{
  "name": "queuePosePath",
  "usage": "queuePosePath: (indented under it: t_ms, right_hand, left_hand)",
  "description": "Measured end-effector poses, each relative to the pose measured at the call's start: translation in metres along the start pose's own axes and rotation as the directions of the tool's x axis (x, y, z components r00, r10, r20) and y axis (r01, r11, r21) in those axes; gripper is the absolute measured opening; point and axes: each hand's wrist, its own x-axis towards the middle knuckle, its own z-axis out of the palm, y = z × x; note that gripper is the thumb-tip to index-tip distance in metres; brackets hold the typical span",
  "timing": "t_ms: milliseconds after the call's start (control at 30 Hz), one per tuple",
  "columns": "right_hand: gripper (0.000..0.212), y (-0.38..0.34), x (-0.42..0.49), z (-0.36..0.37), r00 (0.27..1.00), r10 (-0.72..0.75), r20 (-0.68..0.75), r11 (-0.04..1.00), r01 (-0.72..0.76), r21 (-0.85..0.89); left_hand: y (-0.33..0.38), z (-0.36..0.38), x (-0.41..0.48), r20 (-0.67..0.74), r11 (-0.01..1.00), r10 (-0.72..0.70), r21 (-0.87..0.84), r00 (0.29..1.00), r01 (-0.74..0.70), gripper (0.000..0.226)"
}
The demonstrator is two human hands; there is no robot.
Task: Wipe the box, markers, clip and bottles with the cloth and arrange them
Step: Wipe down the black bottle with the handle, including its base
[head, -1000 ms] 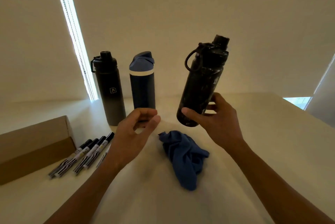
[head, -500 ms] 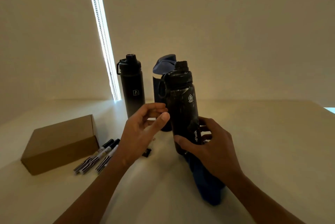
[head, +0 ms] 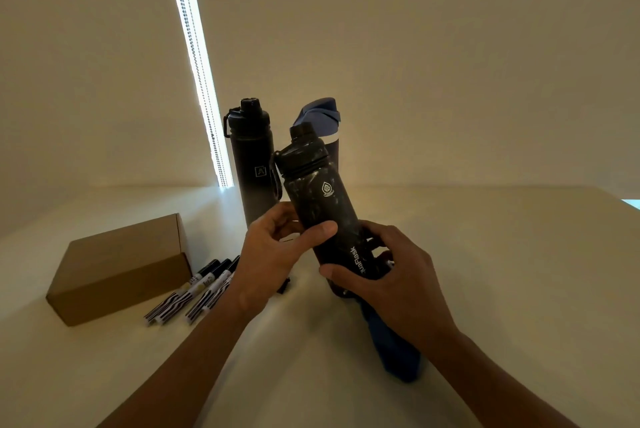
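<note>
Forearms reach forward; the left hand [head: 273,254] wraps the tilted bottle [head: 320,199] mid-body, thumb across its front; the right hand [head: 401,284] clasps its base above the cloth [head: 398,355].

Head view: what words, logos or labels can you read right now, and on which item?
"uaFlask", white, up the side of the marbled bottle; first letters hidden by the right hand.
Droplet emblem, no words: same bottle, upper body.
"A" in a square: standing black bottle.
Label print on the markers: too blurred to read.
No print visible on the box.
</note>
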Motion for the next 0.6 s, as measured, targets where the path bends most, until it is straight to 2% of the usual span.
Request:
queuePosePath:
  t_ms: [133, 200, 267, 300, 367, 433, 600]
  right_hand:
    - [0.083, 0.0, 0.006, -0.013, 0.994, -0.02, 0.105, 0.999, 0.022, -0.025]
    - [0.069, 0.001, 0.012, -0.031, 0.987, 0.014, 0.16, 0.998, -0.004, -0.058]
    - [0.042, 0.007, 0.019, -0.055, 0.974, 0.084, 0.21, 0.982, -0.046, -0.181]
    - [0.037, 0.011, 0.023, -0.067, 0.966, 0.127, 0.227, 0.962, -0.064, -0.266]
    - [0.041, 0.024, 0.028, -0.083, 0.955, 0.204, 0.213, 0.918, -0.112, -0.38]
    - [0.044, 0.037, 0.029, -0.089, 0.95, 0.246, 0.19, 0.897, -0.149, -0.417]
    - [0.041, 0.051, 0.029, -0.087, 0.932, 0.276, 0.235, 0.871, -0.139, -0.471]
  left_hand:
    - [0.002, -0.007, 0.002, -0.075, 0.995, 0.004, -0.103, 0.997, -0.012, 0.06]
    - [0.003, -0.012, 0.004, -0.13, 0.989, -0.004, -0.148, 0.992, -0.016, 0.059]
    - [0.004, -0.015, 0.006, -0.174, 0.983, -0.013, -0.183, 0.985, -0.019, 0.057]
    - [0.004, -0.017, 0.007, -0.189, 0.982, -0.019, -0.19, 0.982, -0.018, 0.056]
    - [0.003, -0.019, 0.009, -0.205, 0.981, -0.018, -0.193, 0.979, -0.022, 0.056]
    - [0.001, -0.019, 0.009, -0.213, 0.981, -0.009, -0.191, 0.977, -0.032, 0.059]
    - [-0.002, -0.017, 0.011, -0.233, 0.974, -0.026, -0.227, 0.972, -0.028, 0.057]
